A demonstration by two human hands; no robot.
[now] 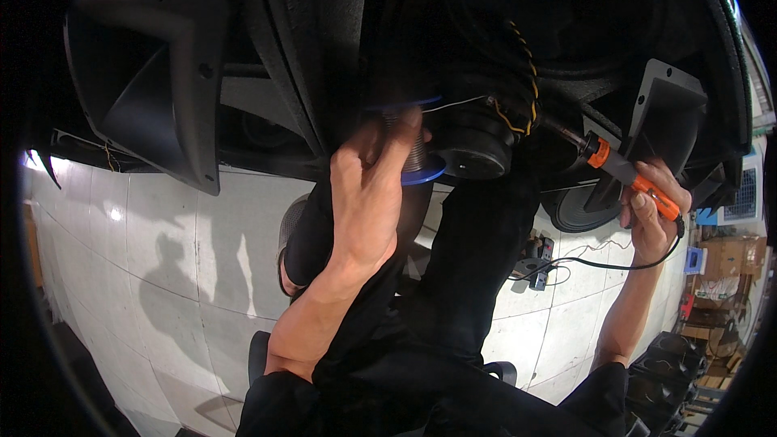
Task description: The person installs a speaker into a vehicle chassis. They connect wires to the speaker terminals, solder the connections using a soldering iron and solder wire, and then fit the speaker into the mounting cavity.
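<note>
My left hand (364, 194) is closed around a spool of solder wire (427, 171) with blue rims. From the spool a thin silvery solder strand (457, 103) runs right to the terminal area of a round black speaker driver (473, 155). A twisted yellow-and-black wire (533, 85) comes down to the same spot. Out on the right, my right hand (651, 214) grips the orange handle of a soldering iron (619, 166). Its metal shaft slants up and left toward the wire ends; the dark surroundings hide whether the tip touches them.
A black horn flare (154, 85) sits at the left, and another horn (668, 109) at the right beside a round speaker part (579, 210). The iron's black cord (595, 265) hangs toward a power strip (536, 263) on the tiled floor (174, 226). Cardboard boxes (732, 257) stand far right.
</note>
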